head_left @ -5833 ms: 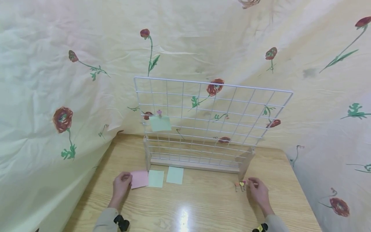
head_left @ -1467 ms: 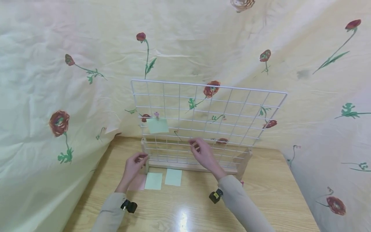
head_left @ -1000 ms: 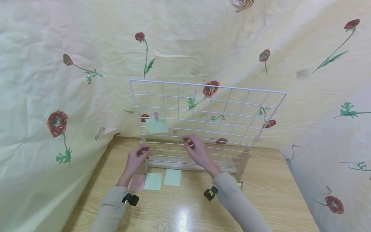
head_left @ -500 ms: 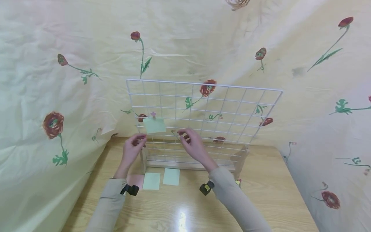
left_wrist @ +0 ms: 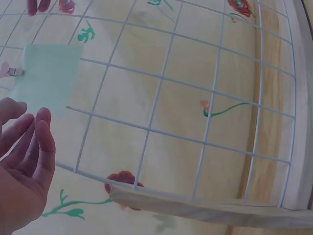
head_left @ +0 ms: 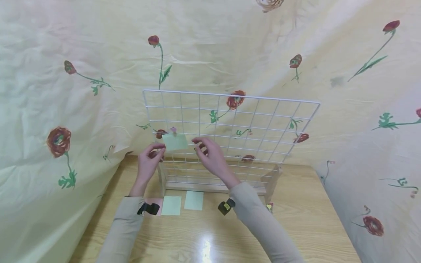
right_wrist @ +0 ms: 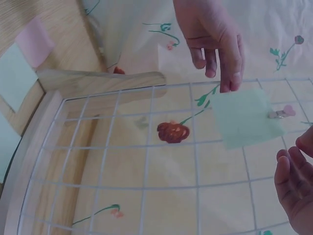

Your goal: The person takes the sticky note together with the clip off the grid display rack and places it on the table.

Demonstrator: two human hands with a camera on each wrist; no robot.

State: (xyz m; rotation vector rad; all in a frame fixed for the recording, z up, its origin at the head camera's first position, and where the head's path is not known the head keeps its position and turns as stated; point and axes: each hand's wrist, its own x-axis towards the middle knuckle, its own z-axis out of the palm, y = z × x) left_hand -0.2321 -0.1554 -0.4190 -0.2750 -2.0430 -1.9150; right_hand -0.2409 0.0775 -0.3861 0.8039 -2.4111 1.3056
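Note:
A pale green square of paper (head_left: 175, 141) hangs on the white wire grid (head_left: 250, 120), under a small clip with a pink heart (head_left: 173, 129). My left hand (head_left: 149, 164) is at the paper's left edge, fingers bent. Its fingertips reach the edge in the right wrist view; whether they touch it I cannot tell. On the paper's other side, my right hand (head_left: 212, 157) has thumb and fingers apart and holds nothing. In the left wrist view the clip (left_wrist: 13, 71) shows a metal jaw on the paper's edge.
Two pale green papers (head_left: 171, 205) (head_left: 194, 200) lie on the wooden table (head_left: 204, 233), beside a pink paper (right_wrist: 35, 41) partly behind my left wrist. Clips with coloured heads (head_left: 269, 207) lie at the grid's right foot. A flowered cloth (head_left: 108, 40) hangs behind.
My left hand has left the pink paper and risen to the hanging paper's left edge. My right hand has come from the clips, across the grid, up to its right side.

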